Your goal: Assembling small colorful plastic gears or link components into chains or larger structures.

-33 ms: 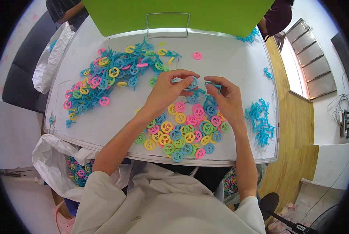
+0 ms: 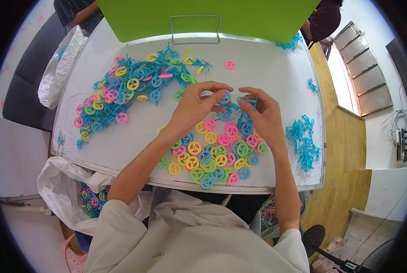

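A person's left hand (image 2: 192, 105) pinches a blue wheel (image 2: 227, 98) between thumb and fingers, while the right hand (image 2: 266, 114), just beside it, grasps a teal stem (image 2: 250, 100) over a white table (image 2: 142, 141). The fingertips of the two hands are near each other but apart. Directly below the grip, toward the person's body, spread loose wheels (image 2: 208, 164) in pink, yellow, green and blue. To the grip's left lies a heap (image 2: 139, 73) of teal stems and coloured wheels; to its right, near the table's edge, a cluster of stems (image 2: 306, 159). Beyond the grip, a lone pink wheel (image 2: 230, 65) lies before a green panel (image 2: 208, 18). Below and left of the hands, a white sack (image 2: 60, 191) holds more coloured pieces.
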A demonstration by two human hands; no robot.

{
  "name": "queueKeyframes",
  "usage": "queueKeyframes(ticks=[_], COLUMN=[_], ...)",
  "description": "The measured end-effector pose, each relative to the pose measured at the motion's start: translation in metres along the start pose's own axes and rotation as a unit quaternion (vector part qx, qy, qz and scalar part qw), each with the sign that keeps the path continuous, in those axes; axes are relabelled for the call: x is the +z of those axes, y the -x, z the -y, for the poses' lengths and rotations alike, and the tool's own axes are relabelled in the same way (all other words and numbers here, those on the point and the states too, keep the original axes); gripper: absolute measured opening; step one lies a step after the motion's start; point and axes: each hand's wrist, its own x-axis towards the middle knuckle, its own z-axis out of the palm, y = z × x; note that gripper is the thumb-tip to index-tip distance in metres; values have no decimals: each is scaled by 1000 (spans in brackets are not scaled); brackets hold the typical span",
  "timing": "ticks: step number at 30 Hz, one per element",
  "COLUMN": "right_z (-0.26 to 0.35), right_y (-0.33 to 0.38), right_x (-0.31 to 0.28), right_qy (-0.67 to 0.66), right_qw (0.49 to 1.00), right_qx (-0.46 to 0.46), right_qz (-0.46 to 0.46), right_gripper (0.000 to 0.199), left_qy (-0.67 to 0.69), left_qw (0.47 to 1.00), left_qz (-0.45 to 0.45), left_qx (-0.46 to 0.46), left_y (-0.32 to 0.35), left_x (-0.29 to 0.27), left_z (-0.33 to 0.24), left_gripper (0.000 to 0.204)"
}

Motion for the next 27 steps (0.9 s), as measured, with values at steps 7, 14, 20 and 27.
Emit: queueKeyframes(ticks=[7,14,20,27], right_z=[-1,8,8,5], right_y=[2,4,4,3], right_x=[3,7,5,4], right_qy=[-18,-55,-21,-64], right_qw=[999,998,998,995], right_qx=[-17,2,3,-5], right_qz=[30,37,60,76], right_gripper=[28,33,36,36], left_qy=[11,-23,-92,-190], left_qw=[1000,1000,989,943], left_qz=[0,-10,-71,-121], left_qx=[-10,1,89,244], left_y=[-1,0,-2,1], left_x=[5,8,11,20], left_z=[4,7,20,24], left_gripper=[19,24,26,24])
